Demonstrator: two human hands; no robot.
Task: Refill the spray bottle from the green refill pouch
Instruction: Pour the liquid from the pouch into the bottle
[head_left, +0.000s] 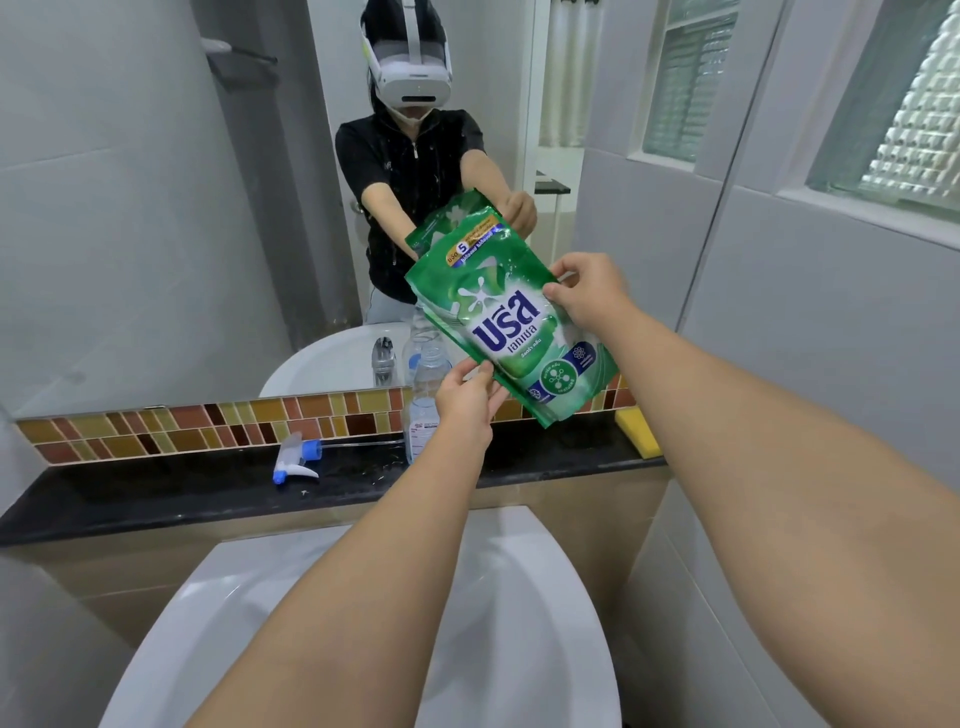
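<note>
The green refill pouch (511, 322) is held up in the air in front of the mirror, tilted with its top to the upper left. My left hand (467, 397) grips its lower left edge. My right hand (587, 291) pinches its right edge. Behind my left hand the clear spray bottle (423, 400) stands upright on the black ledge (182, 493), without its head and partly hidden by hand and pouch. The blue and white spray head (297, 460) lies on its side on the ledge, left of the bottle, with its dip tube stretched toward the bottle.
A white basin (509, 597) lies below my arms. The mirror (208, 182) rises above a band of brown and yellow tiles (208, 423). A yellow sponge (639, 431) leans at the ledge's right end. A grey tiled wall with a window (893, 98) is to the right.
</note>
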